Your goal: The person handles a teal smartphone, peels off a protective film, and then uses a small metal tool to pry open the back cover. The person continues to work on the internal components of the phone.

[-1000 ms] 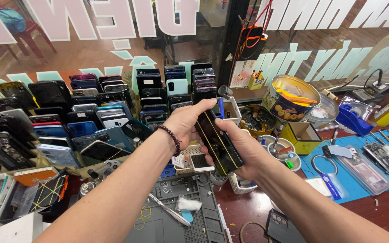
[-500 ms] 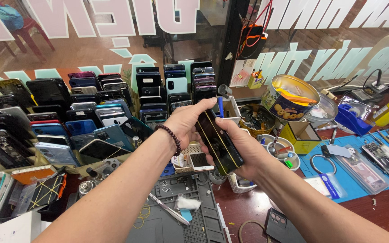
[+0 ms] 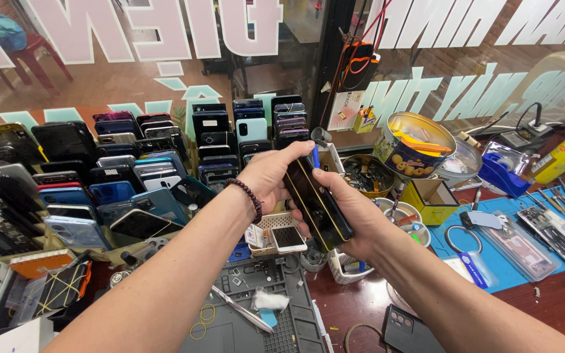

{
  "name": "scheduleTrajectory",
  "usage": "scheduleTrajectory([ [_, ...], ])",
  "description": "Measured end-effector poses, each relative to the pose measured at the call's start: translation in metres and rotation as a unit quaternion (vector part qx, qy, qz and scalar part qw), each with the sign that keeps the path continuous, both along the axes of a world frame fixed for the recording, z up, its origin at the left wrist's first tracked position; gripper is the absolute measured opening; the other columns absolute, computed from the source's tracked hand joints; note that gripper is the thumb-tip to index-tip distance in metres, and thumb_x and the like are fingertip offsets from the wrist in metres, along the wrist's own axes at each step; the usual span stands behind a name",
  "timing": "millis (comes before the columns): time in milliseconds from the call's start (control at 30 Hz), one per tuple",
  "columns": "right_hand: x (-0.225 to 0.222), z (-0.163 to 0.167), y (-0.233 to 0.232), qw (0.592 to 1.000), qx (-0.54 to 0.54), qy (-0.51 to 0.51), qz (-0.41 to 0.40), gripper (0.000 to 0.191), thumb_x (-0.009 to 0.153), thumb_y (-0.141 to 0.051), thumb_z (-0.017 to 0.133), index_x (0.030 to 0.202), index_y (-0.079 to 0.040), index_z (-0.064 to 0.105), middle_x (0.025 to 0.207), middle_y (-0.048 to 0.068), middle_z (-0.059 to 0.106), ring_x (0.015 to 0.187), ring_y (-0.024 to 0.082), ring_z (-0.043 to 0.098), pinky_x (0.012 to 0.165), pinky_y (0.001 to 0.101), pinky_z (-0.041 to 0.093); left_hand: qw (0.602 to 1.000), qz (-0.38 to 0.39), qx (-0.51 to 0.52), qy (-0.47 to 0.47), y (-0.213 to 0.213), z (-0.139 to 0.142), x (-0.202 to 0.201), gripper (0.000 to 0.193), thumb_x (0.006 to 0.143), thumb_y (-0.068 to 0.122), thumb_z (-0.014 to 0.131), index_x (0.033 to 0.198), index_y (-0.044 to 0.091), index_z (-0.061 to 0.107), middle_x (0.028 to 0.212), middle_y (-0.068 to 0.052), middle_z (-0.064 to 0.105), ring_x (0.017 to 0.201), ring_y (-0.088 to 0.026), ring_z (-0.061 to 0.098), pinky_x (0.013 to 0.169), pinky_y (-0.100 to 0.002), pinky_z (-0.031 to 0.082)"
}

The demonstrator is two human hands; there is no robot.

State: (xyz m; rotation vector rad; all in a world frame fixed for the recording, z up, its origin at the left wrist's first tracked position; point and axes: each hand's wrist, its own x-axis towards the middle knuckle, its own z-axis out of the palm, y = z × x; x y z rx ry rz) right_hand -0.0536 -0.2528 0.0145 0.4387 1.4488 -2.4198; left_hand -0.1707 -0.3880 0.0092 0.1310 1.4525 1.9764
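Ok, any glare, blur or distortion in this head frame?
Head view: sharp and evenly lit; glare streaks on the dark phone held between left hand and right hand; reflections on the glass window; wide-angle bending at the edges.

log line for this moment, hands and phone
left hand: grips phone top | right hand: cradles phone bottom | phone: dark, tilted, above workbench mat
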Motion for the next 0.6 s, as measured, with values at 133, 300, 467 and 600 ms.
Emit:
scheduleTrajectory([
  [133, 0.0001, -0.0005, -0.0007, 1.0, 0.012, -0.007, -0.015, 0.055, 0.093, -0.052, 0.057, 0.112, -0.001, 0.068, 0.087, 0.011, 0.071, 0.073, 0.02, 0.071, 0.065, 0.0329, 0.06, 1.0, 0.001, 0.005, 0.002, 0.0021, -0.0015, -0.0007, 0.037, 0.078, 0.038, 0.081, 0.095, 0.008, 0.069, 0.089, -0.006, 0.072, 0.081, -0.02, 0.071, 0.077, -0.04, 0.059],
  [300, 0.0021, -0.0014, -0.0002, 1.0, 0.001, 0.011, 0.004, 0.056, 0.094, -0.053, 0.057, 0.111, -0.001, 0.068, 0.085, 0.011, 0.07, 0.07, 0.02, 0.069, 0.064, 0.0319, 0.06, 1.0, -0.005, 0.004, 0.005, 0.0034, -0.0027, -0.0006, 0.039, 0.078, 0.038, 0.08, 0.096, 0.006, 0.069, 0.088, -0.007, 0.072, 0.08, -0.021, 0.071, 0.076, -0.04, 0.059],
  [467, 0.0038, -0.0009, -0.001, 1.0, 0.017, 0.008, -0.011, 0.054, 0.095, -0.051, 0.055, 0.11, -0.002, 0.068, 0.085, 0.012, 0.07, 0.07, 0.019, 0.069, 0.064, 0.0323, 0.06, 1.0, -0.008, -0.006, -0.003, 0.0037, -0.002, 0.0002, 0.041, 0.078, 0.039, 0.08, 0.098, 0.006, 0.068, 0.089, -0.008, 0.072, 0.08, -0.022, 0.07, 0.075, -0.041, 0.058],
  [600, 0.0045, -0.0002, -0.0018, 1.0, 0.012, 0.007, -0.015, 0.053, 0.096, -0.051, 0.055, 0.112, -0.002, 0.067, 0.085, 0.012, 0.07, 0.07, 0.019, 0.07, 0.063, 0.0319, 0.06, 1.0, -0.009, -0.009, 0.001, 0.0045, -0.0017, 0.0006, 0.041, 0.078, 0.039, 0.079, 0.098, 0.005, 0.067, 0.089, -0.009, 0.071, 0.08, -0.023, 0.07, 0.073, -0.042, 0.057],
])
